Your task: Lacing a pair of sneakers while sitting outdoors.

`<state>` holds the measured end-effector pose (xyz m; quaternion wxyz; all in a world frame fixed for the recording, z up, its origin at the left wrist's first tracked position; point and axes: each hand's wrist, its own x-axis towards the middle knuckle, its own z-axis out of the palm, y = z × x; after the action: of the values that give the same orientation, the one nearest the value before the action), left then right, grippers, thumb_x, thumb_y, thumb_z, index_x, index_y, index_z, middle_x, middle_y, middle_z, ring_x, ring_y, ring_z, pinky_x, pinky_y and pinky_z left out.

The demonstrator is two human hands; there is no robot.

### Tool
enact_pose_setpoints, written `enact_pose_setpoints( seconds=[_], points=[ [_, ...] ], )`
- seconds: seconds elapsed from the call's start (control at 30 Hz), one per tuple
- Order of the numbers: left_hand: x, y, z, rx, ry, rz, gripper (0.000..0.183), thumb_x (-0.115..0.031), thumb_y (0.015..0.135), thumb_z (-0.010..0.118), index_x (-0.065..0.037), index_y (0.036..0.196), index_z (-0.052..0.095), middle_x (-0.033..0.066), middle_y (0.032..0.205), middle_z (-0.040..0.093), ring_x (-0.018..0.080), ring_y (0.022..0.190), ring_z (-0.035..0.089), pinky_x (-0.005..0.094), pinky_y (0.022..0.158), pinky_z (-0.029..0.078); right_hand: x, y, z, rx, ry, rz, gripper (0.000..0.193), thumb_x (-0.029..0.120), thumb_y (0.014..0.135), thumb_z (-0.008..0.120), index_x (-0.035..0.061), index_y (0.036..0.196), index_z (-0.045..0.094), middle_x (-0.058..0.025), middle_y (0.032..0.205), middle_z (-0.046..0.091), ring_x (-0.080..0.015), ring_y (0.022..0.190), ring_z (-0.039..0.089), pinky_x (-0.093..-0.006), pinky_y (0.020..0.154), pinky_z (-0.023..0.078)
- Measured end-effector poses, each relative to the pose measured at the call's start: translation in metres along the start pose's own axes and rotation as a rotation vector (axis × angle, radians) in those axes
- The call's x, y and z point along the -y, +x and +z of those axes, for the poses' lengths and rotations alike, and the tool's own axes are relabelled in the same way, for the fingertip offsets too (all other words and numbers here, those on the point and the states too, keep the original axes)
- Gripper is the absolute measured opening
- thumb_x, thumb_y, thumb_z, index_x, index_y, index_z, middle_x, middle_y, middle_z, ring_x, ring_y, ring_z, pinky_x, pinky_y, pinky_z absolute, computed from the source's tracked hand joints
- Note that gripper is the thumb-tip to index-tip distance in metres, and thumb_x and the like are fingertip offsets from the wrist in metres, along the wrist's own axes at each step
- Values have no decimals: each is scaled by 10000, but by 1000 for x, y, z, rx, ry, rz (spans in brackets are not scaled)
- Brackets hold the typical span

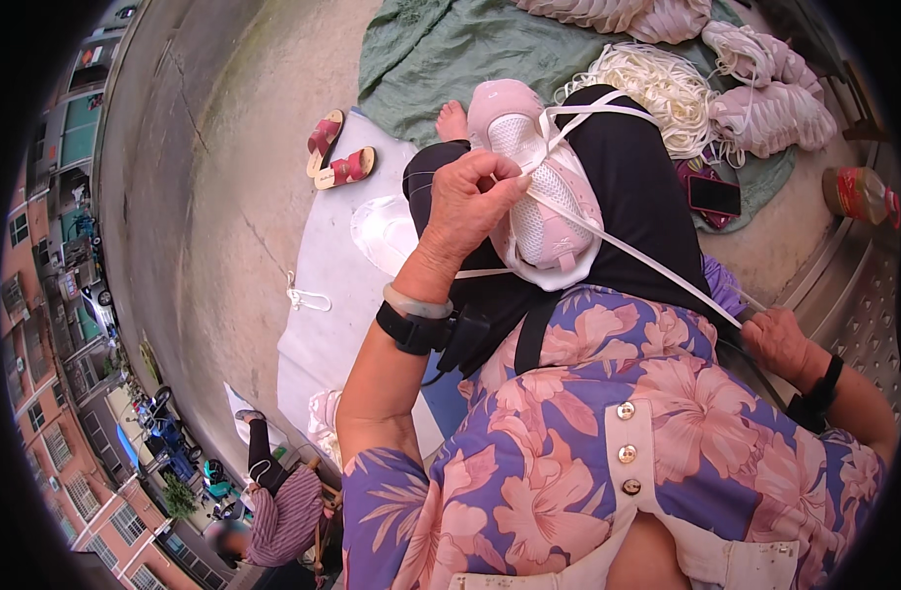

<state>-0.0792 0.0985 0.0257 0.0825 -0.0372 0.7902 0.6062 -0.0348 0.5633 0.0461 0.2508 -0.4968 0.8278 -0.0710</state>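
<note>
A pale pink and white shoe (556, 221) rests on my lap between my dark-trousered legs, its heel toward me. Over its top my left hand (477, 197) pinches a flat white shoelace (541, 157) between thumb and fingers. Out to the lower right, my right hand (777, 342) is closed on the lace, which stretches taut from the shoe across my thigh. Another loop of lace lies over my right knee.
A heap of loose white laces (657, 93) lies on a green cloth (421, 64), beside bundled pink shoes (773, 120). A phone (714, 195) and a bottle (857, 194) are at the right. Red sandals (345, 169) sit left; a seated person (281, 511) is farther off.
</note>
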Motion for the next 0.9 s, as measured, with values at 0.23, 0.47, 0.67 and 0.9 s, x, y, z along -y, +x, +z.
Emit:
enact_pose_setpoints(
  seconds=[0.23, 0.47, 0.67, 0.9],
  points=[
    [-4, 1, 7, -69, 110, 53, 104, -78, 776, 697, 4, 791, 635, -27, 711, 558, 42, 652, 491, 184, 605, 405, -1, 1, -4, -2, 36, 11, 138, 98, 682, 573, 87, 691, 436, -79, 629, 454, -277, 577, 503, -396, 559, 392],
    [0, -7, 8, -104, -33, 96, 91, -52, 754, 703, 10, 790, 646, 29, 934, 538, 93, 857, 498, 210, 712, 408, -4, -1, -6, -13, 6, 39, 159, 67, 654, 580, 90, 695, 428, -83, 627, 450, -293, 569, 495, -403, 545, 386],
    [5, -11, 7, -139, -227, -7, 74, -41, 751, 692, 10, 791, 656, 31, 944, 536, 95, 864, 494, 217, 764, 392, -5, 5, -13, -14, 30, -2, 164, 74, 653, 584, 93, 689, 426, -77, 624, 454, -292, 560, 494, -408, 527, 378],
    [6, -4, 9, -201, -174, -180, 54, -63, 742, 652, -26, 719, 619, -39, 747, 534, 40, 678, 453, 182, 624, 366, 5, 5, -23, 97, 48, -68, 159, 83, 639, 581, 97, 662, 424, -64, 602, 455, -276, 531, 500, -398, 498, 388]
  ],
)
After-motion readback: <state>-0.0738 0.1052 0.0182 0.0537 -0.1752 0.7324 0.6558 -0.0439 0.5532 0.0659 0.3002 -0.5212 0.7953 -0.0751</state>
